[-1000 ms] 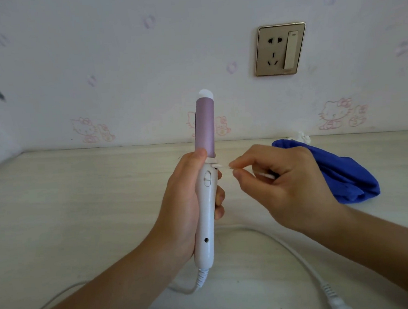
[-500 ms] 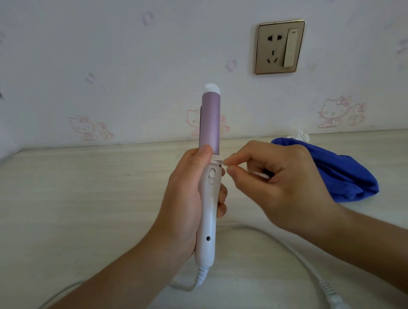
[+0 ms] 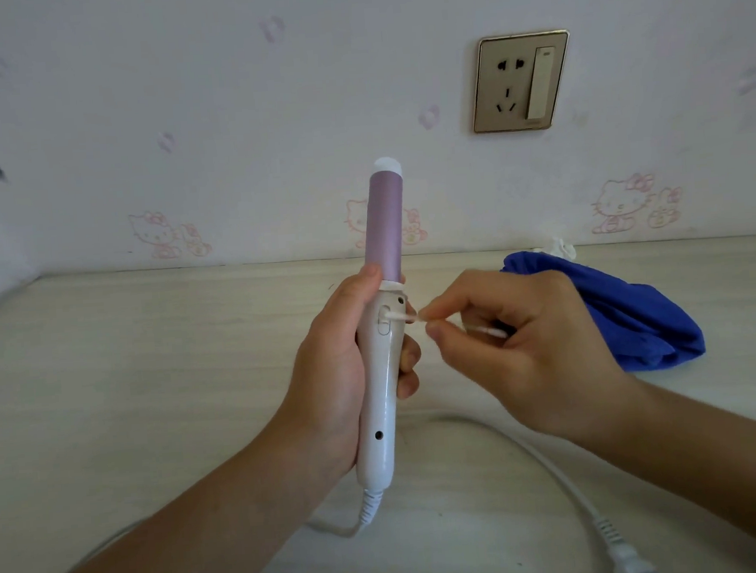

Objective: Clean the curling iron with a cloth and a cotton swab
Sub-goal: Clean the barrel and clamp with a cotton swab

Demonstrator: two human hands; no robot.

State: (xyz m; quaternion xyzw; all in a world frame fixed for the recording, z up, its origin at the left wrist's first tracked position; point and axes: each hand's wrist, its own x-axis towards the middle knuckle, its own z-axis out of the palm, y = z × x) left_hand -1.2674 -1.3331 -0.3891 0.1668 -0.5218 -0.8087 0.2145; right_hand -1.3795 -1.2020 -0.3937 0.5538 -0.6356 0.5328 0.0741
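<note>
My left hand (image 3: 335,374) grips the white handle of the curling iron (image 3: 382,402) and holds it upright, its pink barrel pointing up. My right hand (image 3: 519,343) pinches a cotton swab (image 3: 398,316) between thumb and forefinger. The swab's tip touches the slide switch on the front of the handle. The other end of the swab shows under my curled fingers. A crumpled blue cloth (image 3: 628,313) lies on the table behind my right hand.
The iron's white cord (image 3: 536,458) loops over the pale wooden table (image 3: 149,369) and ends in a plug (image 3: 628,568) at the lower right. A gold wall socket (image 3: 520,81) sits above. A small white thing (image 3: 559,246) lies behind the cloth.
The swab tip moved from the collar under the barrel down to the slide switch. My left hand turned the iron slightly, tilting it a little left.
</note>
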